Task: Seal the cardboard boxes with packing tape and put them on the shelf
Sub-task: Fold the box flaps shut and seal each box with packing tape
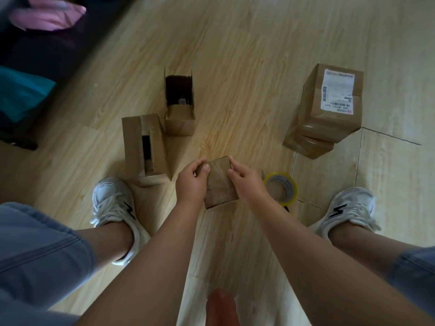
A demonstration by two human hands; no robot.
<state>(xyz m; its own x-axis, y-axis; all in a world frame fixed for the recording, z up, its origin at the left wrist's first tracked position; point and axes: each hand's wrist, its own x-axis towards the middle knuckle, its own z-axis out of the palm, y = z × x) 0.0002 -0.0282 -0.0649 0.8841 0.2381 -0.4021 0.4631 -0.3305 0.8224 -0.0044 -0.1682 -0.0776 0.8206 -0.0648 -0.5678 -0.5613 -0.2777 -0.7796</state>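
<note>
I am seeing the left hand (191,183) and the right hand (244,182) gripping the small brown cardboard box (220,184) with curled fingers (206,169), at nine o'clock from the yellow-rimmed tape roll (281,188); letting go for tape is risking it tipping or reopening.

Brown boxes (220,182), white label (337,90) on one, yellow-rimmed tape roll (281,188), pale wood-grain floor (235,67), white shoes (113,208) with black marks, blue trousers (35,243), pink cloth (47,15).

One wide-angle camera on the person's head looks forward and steeply down at the floor (247,67), close above the left hand (191,182) and right hand (244,182), whose forearms enter from the frame's lower edge.
</note>
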